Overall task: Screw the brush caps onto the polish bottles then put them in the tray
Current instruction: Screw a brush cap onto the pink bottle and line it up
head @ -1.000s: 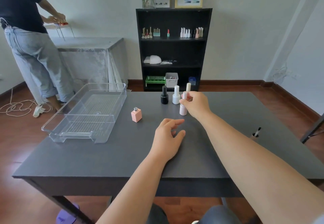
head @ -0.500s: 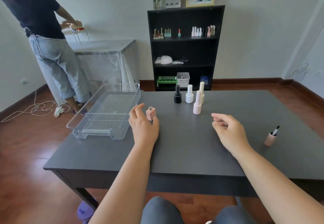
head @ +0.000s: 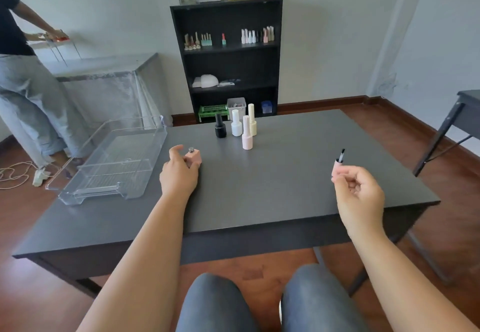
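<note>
Right hand (head: 359, 191), lower right of frame: raised off the table (head: 285, 176), fingers curled around a pink brush cap (head: 338, 163), brush tip pointing up. Half a second earlier this hand was empty and the cap stood at the table's right edge; the cap has since been picked up.

Left hand (head: 179, 173), centre left: the square pink bottle (head: 194, 158) is gripped at its near side, thumb and fingers around the body, index finger lifted. The bottle stands upright on the table, neck uncapped, silver rim visible. Earlier the hand was only arriving at the bottle; contact is now made.

Judgement: both parts of one pair are in hand, well apart. The next step is taken to be bringing cap to neck, brush down, then screwing on. No capping is done yet for this bottle.

Farther back, centre: four capped bottles are clustered — black bottle (head: 220, 129), white bottle (head: 236, 126), pale pink bottle (head: 247, 136), cream bottle (head: 252, 120). None is in the tray.

Left of frame: clear tray (head: 85, 176), overhanging the table's left edge, nothing seen inside it.

Background: black shelf (head: 228, 56); a second person (head: 23, 93), upper left.
</note>
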`<state>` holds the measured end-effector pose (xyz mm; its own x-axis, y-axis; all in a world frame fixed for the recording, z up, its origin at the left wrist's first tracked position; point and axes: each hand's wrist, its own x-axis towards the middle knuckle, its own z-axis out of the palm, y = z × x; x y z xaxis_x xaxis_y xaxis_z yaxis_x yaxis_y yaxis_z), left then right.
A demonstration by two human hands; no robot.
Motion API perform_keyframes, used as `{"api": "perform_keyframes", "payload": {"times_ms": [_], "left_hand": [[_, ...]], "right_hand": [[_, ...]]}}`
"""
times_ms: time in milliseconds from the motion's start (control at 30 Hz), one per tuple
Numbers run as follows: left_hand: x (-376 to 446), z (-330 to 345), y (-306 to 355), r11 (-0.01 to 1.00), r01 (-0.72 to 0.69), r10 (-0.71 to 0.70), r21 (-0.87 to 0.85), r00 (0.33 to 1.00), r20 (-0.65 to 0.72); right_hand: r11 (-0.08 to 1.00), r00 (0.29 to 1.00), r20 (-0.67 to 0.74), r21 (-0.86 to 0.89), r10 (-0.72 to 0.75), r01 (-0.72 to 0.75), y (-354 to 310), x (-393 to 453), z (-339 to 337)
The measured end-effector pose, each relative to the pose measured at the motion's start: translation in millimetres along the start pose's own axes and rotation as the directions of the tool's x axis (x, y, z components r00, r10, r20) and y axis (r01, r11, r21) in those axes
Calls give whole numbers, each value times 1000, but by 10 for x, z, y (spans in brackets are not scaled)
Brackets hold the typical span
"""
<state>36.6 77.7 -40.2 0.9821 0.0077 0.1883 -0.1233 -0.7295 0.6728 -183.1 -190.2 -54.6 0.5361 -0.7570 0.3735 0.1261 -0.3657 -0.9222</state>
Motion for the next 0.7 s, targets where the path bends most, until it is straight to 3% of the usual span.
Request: {"api": "perform_keyframes", "payload": {"times_ms": [133, 367, 567, 700], "left_hand": [[-159, 77, 125, 991, -78, 86, -106, 993, 77], [-574, 311, 490, 916, -235, 287, -325, 950, 121], [-712, 435, 605, 846, -318, 404, -428, 906, 124], [-662, 382, 599, 844, -327, 396, -424, 914, 84]], "right_hand": [[995, 984, -154, -38, 84, -91, 39, 188, -160], [904, 969, 115, -398, 219, -157, 130, 536, -93], [931, 985, 109, -356, 130, -84, 136, 590, 37], [974, 960, 255, -219, 118, -62, 81, 589, 254]]}}
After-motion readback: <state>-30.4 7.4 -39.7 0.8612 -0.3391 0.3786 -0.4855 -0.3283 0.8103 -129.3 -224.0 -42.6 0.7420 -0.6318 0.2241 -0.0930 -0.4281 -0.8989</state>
